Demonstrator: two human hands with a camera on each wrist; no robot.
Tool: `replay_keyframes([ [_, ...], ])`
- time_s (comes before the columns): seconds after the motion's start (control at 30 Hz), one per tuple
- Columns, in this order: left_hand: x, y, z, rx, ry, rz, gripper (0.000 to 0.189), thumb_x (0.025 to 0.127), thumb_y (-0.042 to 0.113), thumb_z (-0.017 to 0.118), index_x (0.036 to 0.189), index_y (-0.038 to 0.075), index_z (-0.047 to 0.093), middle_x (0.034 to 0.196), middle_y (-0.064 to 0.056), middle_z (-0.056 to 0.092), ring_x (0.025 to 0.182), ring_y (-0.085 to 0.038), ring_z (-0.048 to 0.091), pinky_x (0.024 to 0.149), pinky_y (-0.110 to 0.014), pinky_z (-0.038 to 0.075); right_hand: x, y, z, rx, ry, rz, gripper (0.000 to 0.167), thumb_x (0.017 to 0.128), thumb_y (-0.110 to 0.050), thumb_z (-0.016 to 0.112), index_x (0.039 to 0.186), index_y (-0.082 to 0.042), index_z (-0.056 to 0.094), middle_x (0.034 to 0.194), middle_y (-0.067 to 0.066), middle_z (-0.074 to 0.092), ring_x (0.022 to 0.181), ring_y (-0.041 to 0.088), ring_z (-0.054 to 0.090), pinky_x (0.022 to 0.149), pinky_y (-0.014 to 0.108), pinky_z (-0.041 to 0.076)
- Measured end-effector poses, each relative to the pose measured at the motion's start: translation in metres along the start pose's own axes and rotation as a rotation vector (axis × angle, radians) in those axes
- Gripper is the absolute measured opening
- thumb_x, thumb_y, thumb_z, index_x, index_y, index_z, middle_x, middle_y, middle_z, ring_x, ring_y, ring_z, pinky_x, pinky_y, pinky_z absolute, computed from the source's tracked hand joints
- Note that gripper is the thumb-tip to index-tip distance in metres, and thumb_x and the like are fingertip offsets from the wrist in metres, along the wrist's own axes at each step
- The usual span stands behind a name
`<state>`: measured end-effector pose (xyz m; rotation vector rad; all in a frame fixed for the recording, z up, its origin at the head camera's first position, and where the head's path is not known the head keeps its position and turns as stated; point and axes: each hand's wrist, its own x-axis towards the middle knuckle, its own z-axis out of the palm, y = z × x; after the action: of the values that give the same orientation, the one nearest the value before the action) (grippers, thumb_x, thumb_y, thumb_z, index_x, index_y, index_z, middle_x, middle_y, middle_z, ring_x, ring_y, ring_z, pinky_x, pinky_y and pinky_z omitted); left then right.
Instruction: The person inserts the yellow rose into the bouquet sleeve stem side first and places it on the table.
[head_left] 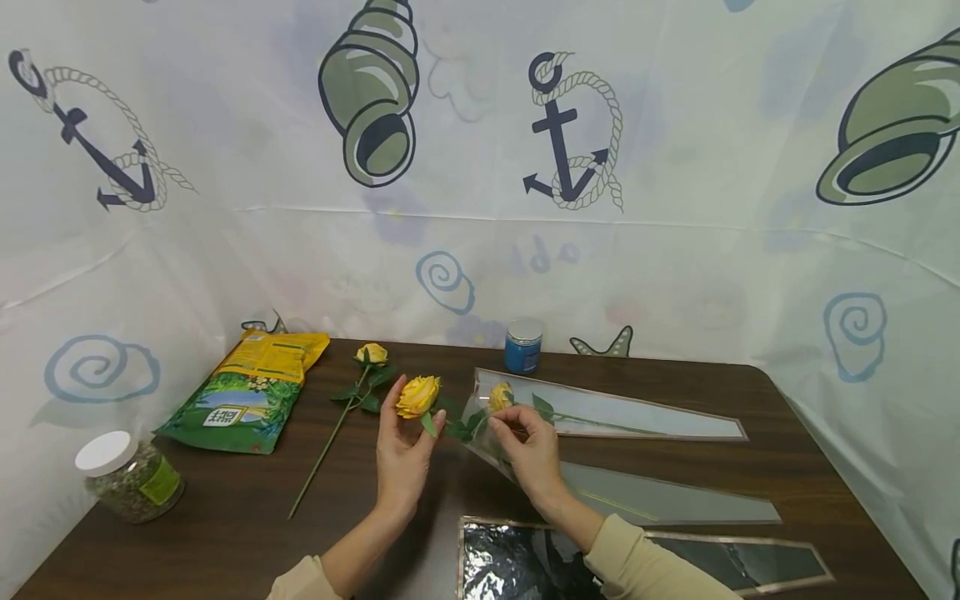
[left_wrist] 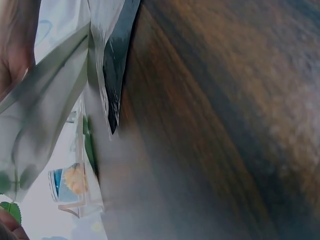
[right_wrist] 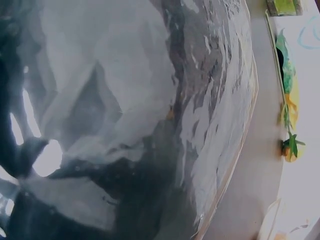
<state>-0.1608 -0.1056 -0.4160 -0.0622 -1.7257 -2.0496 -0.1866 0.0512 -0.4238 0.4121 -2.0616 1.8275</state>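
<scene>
Yellow rose [head_left: 418, 397] sits upper end between the fingers and thumb of the left hand [head_left: 403, 462], bloom tipped upward, a green leaf by the thumb. Left hand grasps it just below the petals, as far as I can see. Right hand [head_left: 534, 454] pinches the upper edge of a translucent sleeve [head_left: 675, 493], thumb and index together. Rose's lower leaves lie at the sleeve's mouth, between the two hands; from the left wrist, stem and leaves show dimly through the film.

Beyond the right hand: a white-backed sleeve [head_left: 637, 408] flat on the table [head_left: 225, 542], second rose [head_left: 501, 397] inside. Behind that, a blue jar [head_left: 522, 350]. Under the right forearm, dark glossy packaging [head_left: 517, 558], creased and reflecting.

Left of the left hand: a loose rose [head_left: 371, 356], bloom away from the person. Farther left, a green-and-yellow bag [head_left: 247, 396], then a white-lidded jar [head_left: 138, 479] near the table edge. Past both hands hangs a pale cloth [head_left: 480, 167] printed with anchors and shells.
</scene>
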Motion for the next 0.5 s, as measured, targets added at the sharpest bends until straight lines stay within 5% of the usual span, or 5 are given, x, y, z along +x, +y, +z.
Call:
replay_keyframes([
  [0.27, 0.0026, -0.0002, 0.001, 0.026, -0.016, 0.075, 0.06, 0.084, -0.008, 0.063, 0.136, 0.001, 0.034, 0.123, -0.004, 0.048, 0.112, -0.004, 0.053, 0.087, -0.016, 0.048, 0.0006, 0.0032, -0.0001, 0.001, -0.005, 0.016, 0.006, 0.084, -0.005, 0.069, 0.084, 0.0, 0.067, 0.083, 0.014, 0.068, 0.075, 0.0, 0.058, 0.071, 0.019, 0.052],
  [0.5, -0.0001, -0.0002, -0.0006, 0.061, -0.073, -0.021, 0.057, 0.086, -0.005, 0.063, 0.136, 0.006, 0.037, 0.123, -0.009, 0.051, 0.102, -0.004, 0.058, 0.077, -0.02, 0.053, 0.0012, 0.0005, 0.0001, 0.011, 0.001, 0.035, 0.007, 0.085, -0.006, 0.069, 0.084, 0.0, 0.068, 0.084, 0.013, 0.067, 0.075, 0.001, 0.059, 0.071, 0.02, 0.051],
])
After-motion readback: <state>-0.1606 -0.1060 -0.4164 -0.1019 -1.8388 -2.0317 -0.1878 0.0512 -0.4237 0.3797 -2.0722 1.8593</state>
